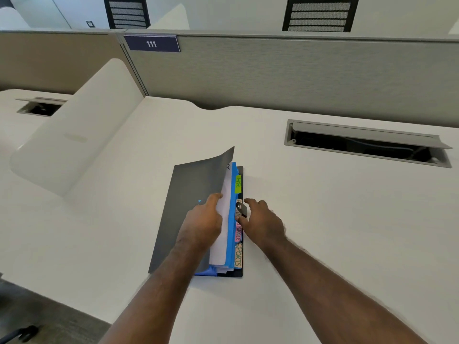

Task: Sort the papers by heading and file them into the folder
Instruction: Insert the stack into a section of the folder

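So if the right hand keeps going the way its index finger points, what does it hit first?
Probably the green HR tab on the blue divider; the right hand points up along the grey folder's tabbed edge, though depth is unclear.

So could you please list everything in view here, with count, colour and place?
folder: one, dark grey, desk centre, cover lifted
papers: a stack, white, inside folder
dividers: several, blue, under papers
tabs: green HR, pink, orange SPORTS, folder's right edge
clasp: one, black, by tabs
desk: one, white
cable hatch: one, grey, right rear
sign 111: one, navy, partition
chairs: two, black, behind partition
left hand: holds cover and papers
right hand: at clasp
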{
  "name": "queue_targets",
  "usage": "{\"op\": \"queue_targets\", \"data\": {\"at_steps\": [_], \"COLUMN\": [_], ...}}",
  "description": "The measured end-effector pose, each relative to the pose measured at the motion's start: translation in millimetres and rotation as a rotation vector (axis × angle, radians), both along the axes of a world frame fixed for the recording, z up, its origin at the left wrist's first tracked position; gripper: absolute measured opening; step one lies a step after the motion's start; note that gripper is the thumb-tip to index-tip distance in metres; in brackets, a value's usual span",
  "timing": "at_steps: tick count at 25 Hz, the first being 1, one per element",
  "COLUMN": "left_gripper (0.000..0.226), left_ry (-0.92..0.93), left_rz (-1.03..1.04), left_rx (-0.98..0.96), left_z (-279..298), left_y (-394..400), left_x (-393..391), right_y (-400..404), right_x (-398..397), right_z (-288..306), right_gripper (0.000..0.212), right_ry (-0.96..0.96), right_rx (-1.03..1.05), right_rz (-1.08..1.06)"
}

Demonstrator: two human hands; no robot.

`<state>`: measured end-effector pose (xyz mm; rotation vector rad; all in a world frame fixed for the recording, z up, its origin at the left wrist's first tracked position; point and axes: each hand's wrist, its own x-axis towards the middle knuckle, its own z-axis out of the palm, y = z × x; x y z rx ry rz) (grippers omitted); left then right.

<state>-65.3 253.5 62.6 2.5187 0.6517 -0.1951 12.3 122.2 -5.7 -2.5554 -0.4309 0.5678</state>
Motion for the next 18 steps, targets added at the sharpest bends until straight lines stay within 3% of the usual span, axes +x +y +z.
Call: {"op": "queue_targets", "data": {"at_steps": [4,12,18], "left_gripper": [0.038,0.035,0.056], "left_ry": [-0.017,-0.014,0.128], "left_rz": [-0.066,-0.081,-0.237], "left_rx": [0.02,0.242,0.238], "left_z": [-7,-35,-75], "left_y": [-25,-86,-80], "left_x": [10,27,31], "right_y": [-15,-73,-97], "right_x": [9,12,14], "right_z": [-12,-13,-8], "right_gripper": [0.03,0.032,0.035], "right_ry": [-0.101,-0.144,-0.2], "right_rx": [-0.021,0.055,0.01], "right_rz": [-0.077,-0.338,-0.422]}}
